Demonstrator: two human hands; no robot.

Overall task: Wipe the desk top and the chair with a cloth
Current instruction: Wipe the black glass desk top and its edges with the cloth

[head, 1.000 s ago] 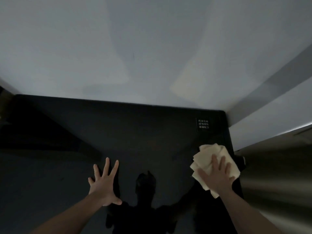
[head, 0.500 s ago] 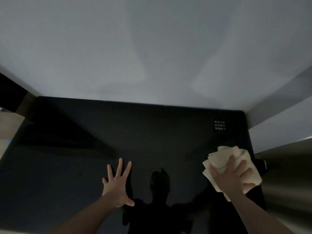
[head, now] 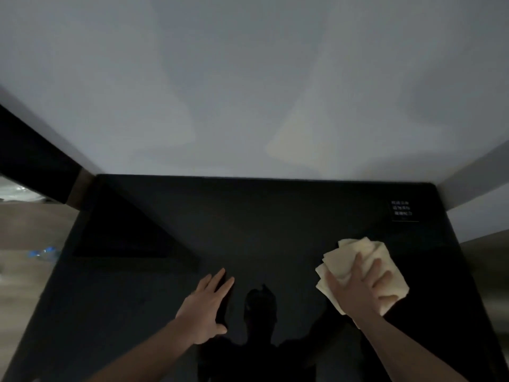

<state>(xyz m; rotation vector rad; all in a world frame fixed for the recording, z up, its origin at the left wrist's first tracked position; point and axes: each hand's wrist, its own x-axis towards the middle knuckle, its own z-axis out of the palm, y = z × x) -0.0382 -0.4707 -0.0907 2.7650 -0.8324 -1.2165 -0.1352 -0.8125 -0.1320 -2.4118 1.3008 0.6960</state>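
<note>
A glossy black desk top fills the lower half of the view and butts against a pale wall. A folded cream cloth lies on its right part. My right hand presses flat on the cloth, fingers spread over it. My left hand rests palm down on the bare desk near the middle, fingers close together and holding nothing. No chair is in view.
A small sticker with white characters sits at the desk's back right corner. The pale wall rises behind the desk. Wooden floor shows past the left edge, with a blurred blue item on it. A grey surface borders the right edge.
The view has shifted, showing more floor on the left. My right hand and the cloth slid left, away from the desk's right edge. My left hand's fingers have drawn together.
</note>
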